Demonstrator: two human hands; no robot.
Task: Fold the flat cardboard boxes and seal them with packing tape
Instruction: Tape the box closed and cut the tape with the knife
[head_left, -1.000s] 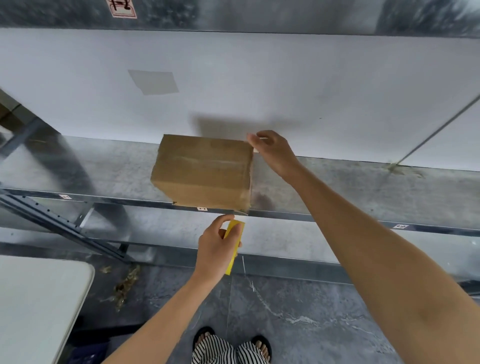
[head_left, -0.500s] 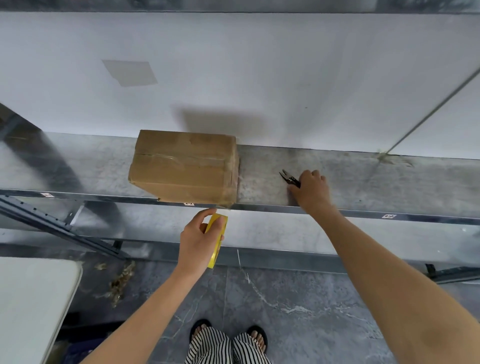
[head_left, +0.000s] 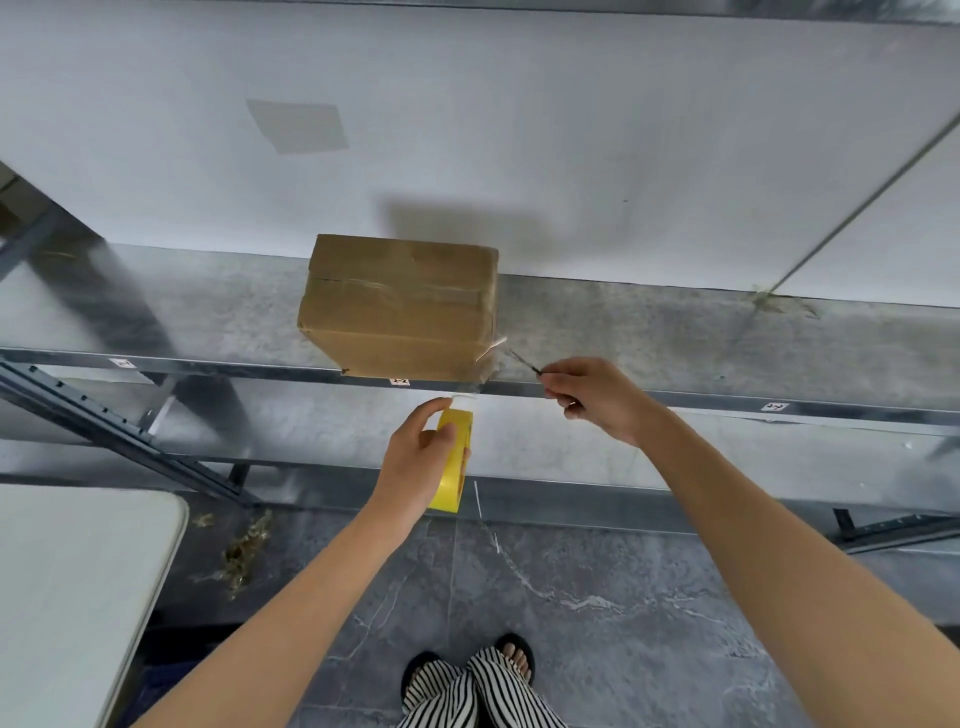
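Observation:
A folded brown cardboard box (head_left: 400, 306) stands on a metal shelf (head_left: 675, 338), clear tape across its top seam. My left hand (head_left: 415, 457) grips a yellow tape roll (head_left: 453, 462) just below the shelf edge. A strip of clear tape (head_left: 475, 382) runs from the roll up to the box's right front corner. My right hand (head_left: 592, 400) holds small scissors (head_left: 524, 362), their tips pointing at that strip beside the box corner.
A white wall (head_left: 519, 130) rises behind the shelf. A grey shelf frame (head_left: 130, 431) slants at the left. A white table corner (head_left: 78, 587) is at lower left. Debris (head_left: 244, 545) lies on the grey floor. My feet and striped trousers (head_left: 467, 686) are below.
My right hand left the box's top corner, picked the scissors up from the shelf and brought them to the tape strip. My left hand kept the roll below the shelf edge.

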